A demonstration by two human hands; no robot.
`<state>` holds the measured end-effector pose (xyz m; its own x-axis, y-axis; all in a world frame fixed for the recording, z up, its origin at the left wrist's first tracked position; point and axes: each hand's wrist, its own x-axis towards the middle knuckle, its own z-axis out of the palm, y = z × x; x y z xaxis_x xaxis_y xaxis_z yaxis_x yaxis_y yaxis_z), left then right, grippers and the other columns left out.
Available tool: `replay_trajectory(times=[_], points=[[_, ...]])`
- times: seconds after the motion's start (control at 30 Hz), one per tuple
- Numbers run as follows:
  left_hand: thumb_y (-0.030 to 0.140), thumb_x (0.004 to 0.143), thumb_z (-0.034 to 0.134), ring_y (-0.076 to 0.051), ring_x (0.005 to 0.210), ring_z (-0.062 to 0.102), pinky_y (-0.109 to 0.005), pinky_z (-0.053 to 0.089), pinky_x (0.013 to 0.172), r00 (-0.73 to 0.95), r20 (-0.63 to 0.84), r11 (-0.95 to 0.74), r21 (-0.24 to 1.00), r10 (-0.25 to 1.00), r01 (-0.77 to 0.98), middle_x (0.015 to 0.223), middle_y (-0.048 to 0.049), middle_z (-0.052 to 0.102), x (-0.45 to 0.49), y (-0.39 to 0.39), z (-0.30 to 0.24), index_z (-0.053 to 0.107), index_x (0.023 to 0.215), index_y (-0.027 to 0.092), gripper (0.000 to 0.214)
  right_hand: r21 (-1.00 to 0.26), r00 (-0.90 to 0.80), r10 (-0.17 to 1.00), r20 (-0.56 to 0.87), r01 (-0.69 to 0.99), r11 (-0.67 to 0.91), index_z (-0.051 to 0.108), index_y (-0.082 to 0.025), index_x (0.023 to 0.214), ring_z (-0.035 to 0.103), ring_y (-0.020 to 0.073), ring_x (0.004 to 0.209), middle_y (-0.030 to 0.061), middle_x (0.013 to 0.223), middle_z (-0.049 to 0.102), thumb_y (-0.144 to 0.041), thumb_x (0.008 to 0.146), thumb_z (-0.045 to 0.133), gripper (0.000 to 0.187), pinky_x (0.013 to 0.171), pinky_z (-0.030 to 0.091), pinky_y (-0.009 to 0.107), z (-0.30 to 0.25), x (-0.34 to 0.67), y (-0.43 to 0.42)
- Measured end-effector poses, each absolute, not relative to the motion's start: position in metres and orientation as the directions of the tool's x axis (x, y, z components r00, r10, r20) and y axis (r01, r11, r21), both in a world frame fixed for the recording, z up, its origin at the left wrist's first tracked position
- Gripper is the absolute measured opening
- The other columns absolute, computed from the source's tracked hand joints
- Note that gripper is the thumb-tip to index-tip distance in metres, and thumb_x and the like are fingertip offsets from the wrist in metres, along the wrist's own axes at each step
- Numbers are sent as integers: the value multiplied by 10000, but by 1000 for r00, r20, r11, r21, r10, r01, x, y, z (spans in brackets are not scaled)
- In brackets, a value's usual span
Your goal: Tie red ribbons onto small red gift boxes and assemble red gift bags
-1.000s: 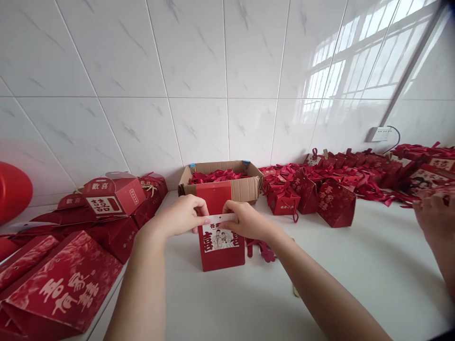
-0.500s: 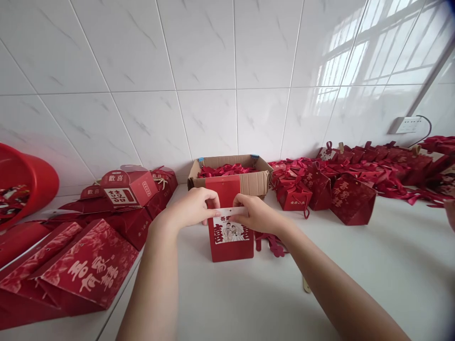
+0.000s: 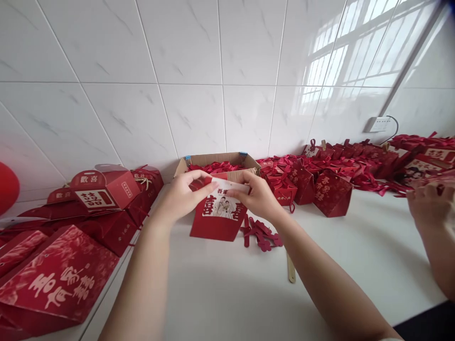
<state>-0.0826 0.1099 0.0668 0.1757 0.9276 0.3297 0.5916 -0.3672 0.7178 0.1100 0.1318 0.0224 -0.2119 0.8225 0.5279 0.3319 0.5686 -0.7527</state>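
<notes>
A red gift box with a white picture label on its front hangs tilted just above the white counter, its top pinched together. My left hand pinches the top flap from the left. My right hand pinches the same flap from the right. Both hands are closed on the box's top edge. Red cut-paper pieces lie on the counter just right of the box, and a thin wooden stick lies nearer to me.
An open cardboard carton of red ribbons stands behind the box against the tiled wall. Finished red boxes crowd the right, flat and larger red boxes the left. Another person's hand works at far right.
The gift box has been lifted off the counter and tipped, its bottom swinging left. Both hands rose with it, still pinching its top flap.
</notes>
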Motion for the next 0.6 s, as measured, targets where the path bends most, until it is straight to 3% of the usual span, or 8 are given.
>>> replay_trajectory(times=[0.1,0.3,0.4,0.5,0.6], points=[[566,800,607,-206,815,638,-279,514,675,215,358,-413,848,908,332,927,-50,679,-67,105,67,603,997,210,407,-757,-139,792,594,237,609,448,-205,728,506,114,638,-13,733,580,-353,782,674,275,563,387,239,29,114,124],[530,802,640,-156,686,604,-220,475,579,125,486,-499,804,865,322,734,1,621,-55,101,67,558,782,191,349,-762,-123,785,607,193,619,512,-203,788,585,142,750,22,857,649,-422,782,689,282,621,473,252,33,111,115],[528,779,669,-178,720,639,-242,509,609,55,490,-483,826,870,291,776,-13,658,-61,104,67,595,830,191,349,-741,-143,767,626,199,642,573,-198,981,616,153,853,45,967,660,-423,856,603,259,697,505,266,38,120,117],[525,757,697,-200,775,657,-282,542,661,-80,528,-493,830,846,263,847,-36,693,-75,105,69,641,901,193,366,-722,-135,803,580,370,584,583,-194,1053,625,170,924,70,1033,657,-348,908,522,220,764,518,300,38,146,115],[498,728,738,-188,743,644,-285,546,631,-217,577,-527,812,787,249,810,-30,686,-92,102,75,656,886,185,360,-605,-319,890,324,653,455,634,-201,919,630,183,823,56,906,664,-245,858,570,99,725,515,322,20,177,103]])
